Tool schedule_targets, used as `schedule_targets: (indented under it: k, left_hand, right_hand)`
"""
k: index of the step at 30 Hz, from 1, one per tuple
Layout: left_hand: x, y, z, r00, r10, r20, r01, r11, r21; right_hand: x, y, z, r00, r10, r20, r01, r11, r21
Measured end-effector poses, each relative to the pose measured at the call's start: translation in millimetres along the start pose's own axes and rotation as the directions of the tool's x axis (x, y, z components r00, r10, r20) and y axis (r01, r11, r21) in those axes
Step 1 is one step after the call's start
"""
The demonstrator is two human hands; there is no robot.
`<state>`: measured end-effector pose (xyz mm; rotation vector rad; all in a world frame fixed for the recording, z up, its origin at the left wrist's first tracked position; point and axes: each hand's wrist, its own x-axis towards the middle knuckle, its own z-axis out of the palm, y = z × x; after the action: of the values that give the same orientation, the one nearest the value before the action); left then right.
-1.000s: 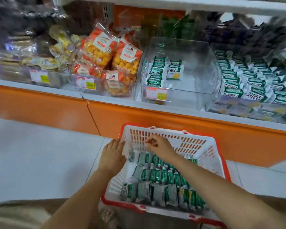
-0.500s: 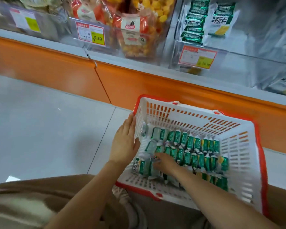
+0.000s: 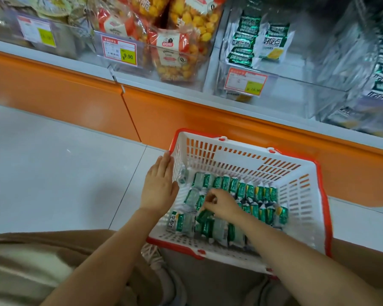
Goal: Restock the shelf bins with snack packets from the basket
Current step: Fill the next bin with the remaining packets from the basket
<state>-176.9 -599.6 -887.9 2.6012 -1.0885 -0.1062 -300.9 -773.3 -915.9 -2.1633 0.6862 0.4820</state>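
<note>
Head view: green-and-silver packets lie in rows in the white, red-rimmed basket, crowding its near half. The right hand curls in, pinching packets at basket centre. The left hand lies flat, released, against the basket's left wall. Grey floor left of basket; bin beyond it

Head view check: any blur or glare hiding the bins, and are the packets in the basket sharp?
Head view: far-right bin smeared by motion blur; glare streaks on the clear middle bin; 9.90 tag reads sharp; packets by the right hand slightly soft, its grip unclear.
</note>
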Motion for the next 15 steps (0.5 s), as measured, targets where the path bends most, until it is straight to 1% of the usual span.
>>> schedule_targets:
  k: [2,4,5,6,7,8,9,10,11,12,14,15]
  left_hand:
    - [3.1,10.6,-5.7,0.999,0.021,-0.030,-0.021,1.000,0.007]
    - [7.6,25.5,-13.4,0.998,0.044,-0.054,-0.046,0.998,-0.036]
    - [10.5,35.5,-20.1,0.998,0.022,-0.054,-0.027,0.996,-0.089]
    - [14.1,45.3,-25.0,0.999,-0.026,-0.025,0.021,0.980,-0.199]
    - [17.1,57.0,-32.3,0.995,-0.100,0.025,0.102,0.932,-0.347]
    - [21.1,68.4,-39.5,0.981,-0.169,0.100,0.196,0.838,-0.509]
    - [25.5,79.4,-47.2,0.957,-0.223,0.186,0.290,0.710,-0.642]
    - [29.5,88.8,-53.9,0.936,-0.249,0.247,0.349,0.586,-0.731]
    - [33.0,95.8,-59.8,0.932,-0.251,0.260,0.356,0.506,-0.786]
    - [36.1,102.1,-66.3,0.945,-0.228,0.234,0.317,0.467,-0.826]
    - [40.8,112.4,-79.6,0.976,-0.161,0.148,0.205,0.439,-0.875]
    - [43.0,117.0,-86.9,0.984,-0.136,0.111,0.161,0.442,-0.882]
  right_hand:
    - [-8.2,-4.5,-18.5,0.994,-0.058,-0.089,0.074,0.981,0.182]
    - [-17.2,-11.4,-38.8,0.970,-0.130,-0.206,0.182,0.949,0.257]
    - [-22.8,-16.6,-49.0,0.952,-0.163,-0.258,0.234,0.932,0.277]
    - [-28.9,-22.0,-59.1,0.931,-0.193,-0.310,0.288,0.910,0.299]
    - [-36.2,-28.3,-68.7,0.908,-0.212,-0.361,0.335,0.885,0.324]
    - [-43.2,-34.1,-77.7,0.883,-0.225,-0.411,0.380,0.856,0.349]
    - [-50.1,-39.6,-86.6,0.860,-0.236,-0.452,0.420,0.831,0.364]
    - [-56.3,-43.9,-94.4,0.839,-0.250,-0.484,0.455,0.809,0.372]
    - [-61.3,-46.7,-102.4,0.820,-0.261,-0.509,0.483,0.792,0.372]
    - [-65.8,-48.3,-110.3,0.800,-0.273,-0.534,0.511,0.777,0.368]
    - [-73.9,-51.8,-126.9,0.769,-0.287,-0.572,0.552,0.749,0.367]
    - [-78.3,-53.6,-135.4,0.763,-0.279,-0.583,0.562,0.733,0.384]
